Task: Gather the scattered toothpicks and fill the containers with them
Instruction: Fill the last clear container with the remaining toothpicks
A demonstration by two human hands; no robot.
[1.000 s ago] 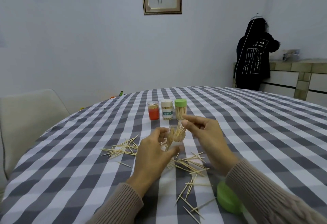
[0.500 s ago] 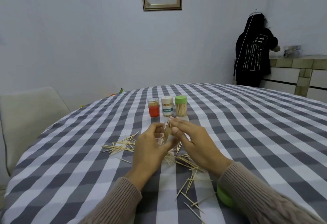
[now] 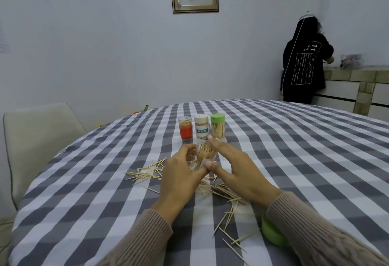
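At the centre of the grey-and-white checked tablecloth [image 3: 294, 150], the left hand [image 3: 181, 178] curls its fingers and thumb round a small clear plastic container [image 3: 205, 154] packed with upright wooden toothpicks. The right hand [image 3: 235, 170] rests its fingers, nearly straight, against the container's 3 o'clock side. Loose wooden toothpicks [image 3: 147, 174] lie scattered from 9 to 5 o'clock of the hands. At 12 o'clock stand an orange jar [image 3: 185, 128], a labelled white-capped jar [image 3: 201, 127] and a green-capped jar [image 3: 217, 126]. A green lid [image 3: 271, 234] lies at 4 o'clock.

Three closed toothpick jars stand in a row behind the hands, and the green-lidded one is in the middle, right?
Not quite. The head view shows the green-lidded toothpick jar at the right end; the cream-lidded labelled jar is in the middle, the orange-bottomed clear jar on the left.
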